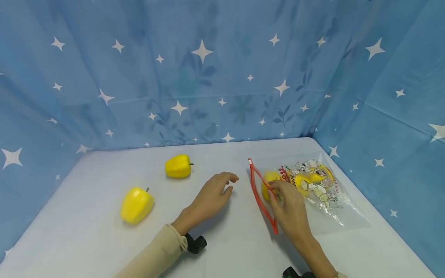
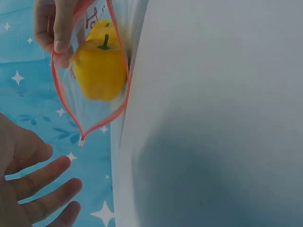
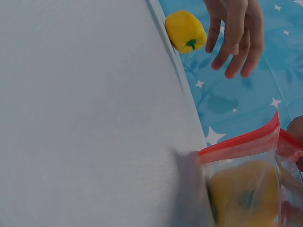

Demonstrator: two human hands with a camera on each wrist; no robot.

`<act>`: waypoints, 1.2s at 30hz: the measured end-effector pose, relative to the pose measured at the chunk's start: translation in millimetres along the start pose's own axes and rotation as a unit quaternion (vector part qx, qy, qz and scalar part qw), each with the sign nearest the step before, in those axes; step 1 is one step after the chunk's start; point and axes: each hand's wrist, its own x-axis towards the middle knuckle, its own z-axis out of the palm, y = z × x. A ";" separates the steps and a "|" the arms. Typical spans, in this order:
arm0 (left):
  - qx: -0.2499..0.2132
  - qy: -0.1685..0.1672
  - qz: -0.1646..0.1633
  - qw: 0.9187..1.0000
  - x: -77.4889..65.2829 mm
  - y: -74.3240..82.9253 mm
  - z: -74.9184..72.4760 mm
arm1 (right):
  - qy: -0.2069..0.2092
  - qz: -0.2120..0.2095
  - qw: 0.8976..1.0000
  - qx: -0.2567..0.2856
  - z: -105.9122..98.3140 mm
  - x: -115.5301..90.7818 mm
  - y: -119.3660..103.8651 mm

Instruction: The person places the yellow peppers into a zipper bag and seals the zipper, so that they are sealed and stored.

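The right hand point(image 1: 290, 204) pinches one of the red zip lips point(image 1: 256, 193) of a clear bag point(image 1: 323, 189), thumb and fingers clamped on that strip. The grip seems meant to hold the lip up and away from the other, because the mouth gapes wide enough to show a yellow pepper point(image 2: 100, 68) just inside, stem toward the opening. The bag lies near the table's right edge with its mouth turned toward the left edge, probably so that the left hand can reach it easily. At least two peppers sit inside, and their weight likely keeps the bag from sliding.

The left hand point(image 1: 210, 193) hovers between the bag and the loose peppers, its fingers apart and holding nothing. One loose pepper point(image 1: 136, 205) rests toward the left edge; the other pepper point(image 1: 178, 166) lies on its side nearer the far edge, the two well apart, perhaps to leave each easy to pick up.

The table point(image 1: 87, 239) is white and smooth, its far-right corner rounded, with soft shadows under the hands. Blue curtains point(image 1: 208, 116) printed with white stars and leaf sprays hang beyond the far edge and along both sides
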 end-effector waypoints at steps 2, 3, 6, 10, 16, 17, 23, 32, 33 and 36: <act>0.025 0.016 0.004 1.000 -3.8 -3.0 -5.8 | 0.002 0.001 1.000 0.001 0.1 0.3 0.1; 0.038 0.026 0.008 0.999 -5.7 -4.4 -8.7 | 0.002 0.002 1.000 0.003 0.1 0.2 0.2; 0.066 0.054 0.025 0.996 -10.5 -10.0 -16.3 | 0.000 0.000 1.000 0.004 0.1 0.5 0.5; 0.091 0.079 0.032 0.992 -16.9 -20.4 -24.7 | 0.002 -0.008 1.000 -0.001 0.4 0.3 0.4; 0.167 0.098 0.027 0.981 -18.0 -32.8 -39.7 | 0.002 -0.007 1.000 0.002 0.2 1.4 0.4; 0.189 0.099 0.024 0.977 -17.8 -34.4 -42.3 | 0.000 -0.004 1.000 0.003 0.4 1.3 0.2; 0.302 0.117 0.002 0.946 -15.7 -43.1 -56.8 | -0.006 0.015 1.000 0.006 0.6 1.1 -1.2; 0.262 0.130 -0.079 0.953 -11.8 -59.0 -59.7 | -0.001 0.008 1.000 0.001 -1.2 1.0 1.3; 0.243 0.127 -0.094 0.957 -12.2 -60.9 -58.1 | -0.002 0.007 1.000 0.003 -0.8 0.8 1.7; 0.198 0.127 -0.140 0.962 -14.1 -67.0 -52.6 | -0.008 0.004 1.000 0.008 1.5 -0.3 2.1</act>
